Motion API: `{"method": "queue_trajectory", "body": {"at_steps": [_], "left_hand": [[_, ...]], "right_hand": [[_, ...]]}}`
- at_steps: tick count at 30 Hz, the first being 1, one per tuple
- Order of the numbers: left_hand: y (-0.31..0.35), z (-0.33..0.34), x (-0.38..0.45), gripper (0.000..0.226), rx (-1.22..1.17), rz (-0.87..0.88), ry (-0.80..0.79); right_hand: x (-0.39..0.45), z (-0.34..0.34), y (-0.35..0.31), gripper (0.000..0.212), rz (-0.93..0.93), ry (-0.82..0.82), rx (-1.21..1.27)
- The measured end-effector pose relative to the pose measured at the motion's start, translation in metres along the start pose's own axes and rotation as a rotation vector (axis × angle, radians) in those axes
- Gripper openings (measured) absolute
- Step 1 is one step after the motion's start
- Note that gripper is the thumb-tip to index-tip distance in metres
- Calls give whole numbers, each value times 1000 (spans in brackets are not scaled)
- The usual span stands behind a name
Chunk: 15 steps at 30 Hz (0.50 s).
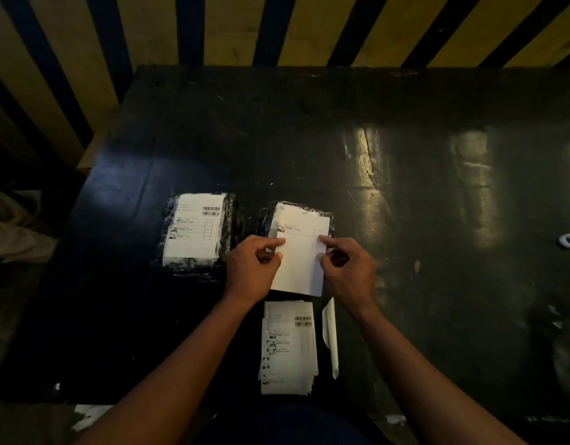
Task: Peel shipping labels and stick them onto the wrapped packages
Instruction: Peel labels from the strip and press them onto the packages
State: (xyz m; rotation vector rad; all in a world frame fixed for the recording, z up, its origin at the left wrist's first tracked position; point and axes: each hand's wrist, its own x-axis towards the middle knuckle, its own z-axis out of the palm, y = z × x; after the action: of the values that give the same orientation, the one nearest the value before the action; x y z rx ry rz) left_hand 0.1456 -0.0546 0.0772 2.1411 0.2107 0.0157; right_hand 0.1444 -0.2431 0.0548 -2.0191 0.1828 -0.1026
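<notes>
White paper stands out against a dark, scuffed table, and it tells most of the story. Toward the left side of the table lies one wrapped package with a printed label already stuck flat across its top, so that one looks finished. Just beside it, nearer the middle, sits a second package in shiny dark wrap, and this is the one being worked on. The left hand pinches the left edge of a label sheet between thumb and fingers, and the right hand pinches its right edge the same way, both closed on the paper. The far end of that sheet, with its print showing, lies over the second package, while the near, blank part is lifted toward the person; whether the sticky side is already pressed down at the far end cannot be told. Near the front edge of the table, below the hands, rests a stack of unused labels, and just to its right a curled strip of backing paper. By the look of it, one package is done, one is midway, and the stack suggests more to come, though no further packages are in view.
</notes>
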Motion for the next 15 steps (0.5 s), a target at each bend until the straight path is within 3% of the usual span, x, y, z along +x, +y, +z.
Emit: {"method": "queue_trajectory", "body": {"at_steps": [15], "left_hand": [[-3, 11, 50, 31, 162, -61, -83]], "right_hand": [[43, 21, 8, 35, 119, -9, -101]]}}
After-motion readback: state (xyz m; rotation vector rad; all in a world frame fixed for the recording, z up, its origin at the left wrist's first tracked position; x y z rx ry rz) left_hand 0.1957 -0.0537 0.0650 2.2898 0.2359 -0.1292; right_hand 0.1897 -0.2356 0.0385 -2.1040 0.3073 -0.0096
